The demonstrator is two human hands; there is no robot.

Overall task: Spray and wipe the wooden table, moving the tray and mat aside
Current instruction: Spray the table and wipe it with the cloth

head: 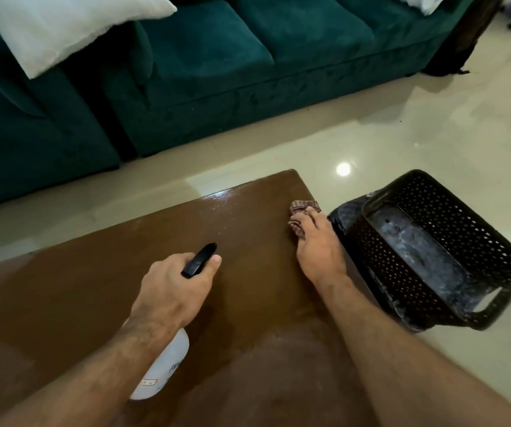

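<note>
**Spray in one hand, cloth in the other, far corner wet**

Nearest me, the left hand (174, 291) is wrapped round the neck of a white spray bottle (165, 368), fingers curled tight on the black trigger head, thumb lying along its side, nozzle aimed toward the far end of the wooden table (94, 288). Just beyond it the right hand (319, 251) lies flat on a small brownish cloth (302, 211), fingers held close together and pressing it to the wood near the right edge. Fine droplets shine on the tabletop ahead of the cloth, so I judge the spraying of this corner is under way or just done and wiping is the step in hand. The next move calls for firm, even pressure and a sweep across the wet patch without nudging what sits at the edge.

That is the black perforated tray (439, 251), basket-like, hanging partly off the table's right side over the pale floor (433, 124). It seems to hold only a greyish film or sheet along its bottom; the blur makes it hard to say. Something dark and grey lies under it, possibly the mat. Farthest off stands a green sofa (217, 72) with white cushions (63, 29).
</note>
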